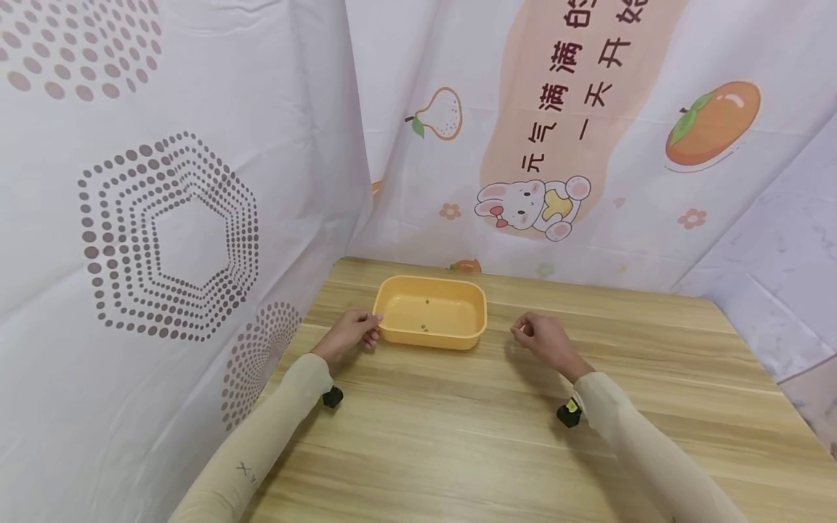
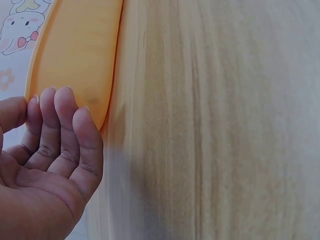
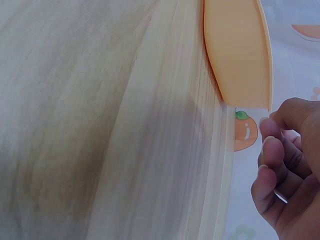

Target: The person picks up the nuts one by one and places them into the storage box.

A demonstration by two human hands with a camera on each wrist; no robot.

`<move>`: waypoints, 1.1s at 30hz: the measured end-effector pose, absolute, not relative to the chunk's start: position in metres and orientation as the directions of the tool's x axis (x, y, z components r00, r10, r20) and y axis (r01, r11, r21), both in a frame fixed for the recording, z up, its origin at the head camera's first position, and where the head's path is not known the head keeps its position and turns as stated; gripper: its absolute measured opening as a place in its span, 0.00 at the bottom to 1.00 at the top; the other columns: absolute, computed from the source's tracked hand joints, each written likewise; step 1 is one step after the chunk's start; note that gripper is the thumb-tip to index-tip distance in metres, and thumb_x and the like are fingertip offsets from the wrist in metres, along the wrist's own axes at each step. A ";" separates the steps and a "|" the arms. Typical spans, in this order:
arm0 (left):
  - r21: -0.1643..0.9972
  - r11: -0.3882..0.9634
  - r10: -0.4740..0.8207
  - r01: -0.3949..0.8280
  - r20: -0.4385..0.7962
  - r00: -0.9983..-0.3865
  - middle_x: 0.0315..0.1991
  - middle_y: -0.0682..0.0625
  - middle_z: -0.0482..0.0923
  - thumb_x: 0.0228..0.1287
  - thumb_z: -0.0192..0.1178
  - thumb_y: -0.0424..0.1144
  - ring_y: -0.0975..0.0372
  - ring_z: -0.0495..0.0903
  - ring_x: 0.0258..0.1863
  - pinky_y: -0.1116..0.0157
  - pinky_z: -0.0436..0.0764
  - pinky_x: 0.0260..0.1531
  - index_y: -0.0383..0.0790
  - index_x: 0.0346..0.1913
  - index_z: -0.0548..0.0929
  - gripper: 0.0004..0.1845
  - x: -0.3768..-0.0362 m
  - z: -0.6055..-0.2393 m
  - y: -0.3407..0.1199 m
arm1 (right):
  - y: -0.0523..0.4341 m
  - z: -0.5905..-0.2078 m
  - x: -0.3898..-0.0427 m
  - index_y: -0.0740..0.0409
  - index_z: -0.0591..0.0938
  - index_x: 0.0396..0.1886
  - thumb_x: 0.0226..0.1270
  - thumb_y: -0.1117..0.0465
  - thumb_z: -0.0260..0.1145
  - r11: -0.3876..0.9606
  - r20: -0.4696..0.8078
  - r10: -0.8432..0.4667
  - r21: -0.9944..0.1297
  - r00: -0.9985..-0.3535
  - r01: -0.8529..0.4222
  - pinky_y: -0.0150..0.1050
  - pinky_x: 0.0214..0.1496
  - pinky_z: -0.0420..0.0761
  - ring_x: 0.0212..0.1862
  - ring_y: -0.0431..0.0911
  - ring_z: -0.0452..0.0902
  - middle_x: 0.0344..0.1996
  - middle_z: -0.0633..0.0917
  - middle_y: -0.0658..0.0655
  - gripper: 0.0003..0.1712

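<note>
A yellow-orange rectangular plastic basin (image 1: 431, 339) with rounded corners sits on the wooden table toward its back edge. At the basin's left front corner, my left hand (image 1: 349, 335) pinches the rim between thumb and fingers. The left wrist view shows the fingertips of this left hand (image 2: 55, 145) against the basin's outer wall (image 2: 82, 50). To the right of the basin and apart from it is my right hand (image 1: 543, 340), its fingers loosely curled around nothing. In the right wrist view, the right hand (image 3: 290, 160) appears just below the basin's end (image 3: 240, 60).
Behind the wooden tabletop (image 1: 458, 428) hangs a white printed curtain (image 1: 405, 218) with fruit and a rabbit. Another white curtain (image 1: 294, 145) with dotted patterns runs along the left side. A small black device (image 1: 332, 397) is under the left wrist, another black device (image 1: 569, 414) under the right.
</note>
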State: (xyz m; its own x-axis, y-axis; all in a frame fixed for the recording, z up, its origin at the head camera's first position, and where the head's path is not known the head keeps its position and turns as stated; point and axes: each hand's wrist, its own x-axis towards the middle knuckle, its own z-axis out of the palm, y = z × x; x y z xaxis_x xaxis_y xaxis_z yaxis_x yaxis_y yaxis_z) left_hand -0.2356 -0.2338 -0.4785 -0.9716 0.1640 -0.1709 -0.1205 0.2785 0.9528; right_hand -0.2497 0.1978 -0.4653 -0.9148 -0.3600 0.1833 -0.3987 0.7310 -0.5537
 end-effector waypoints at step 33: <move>0.958 0.254 0.230 -0.130 -0.191 -0.954 0.35 0.36 0.80 0.82 0.53 0.38 0.53 0.80 0.31 0.54 0.86 0.39 0.20 0.42 0.78 0.18 -0.221 -0.449 -0.230 | 0.160 -0.464 -0.257 0.58 0.84 0.40 0.74 0.60 0.65 0.720 0.160 -0.397 -0.556 -0.904 -0.415 0.36 0.25 0.74 0.23 0.41 0.73 0.21 0.80 0.48 0.06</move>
State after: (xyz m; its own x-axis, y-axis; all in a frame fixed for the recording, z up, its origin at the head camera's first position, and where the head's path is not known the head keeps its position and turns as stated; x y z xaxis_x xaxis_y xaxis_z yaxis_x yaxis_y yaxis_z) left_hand -0.2211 -0.2302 -0.4494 -0.9544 0.2296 -0.1907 -0.1305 0.2537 0.9584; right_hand -0.2566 0.1602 -0.4644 -0.9036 -0.3974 0.1596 -0.4150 0.7204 -0.5557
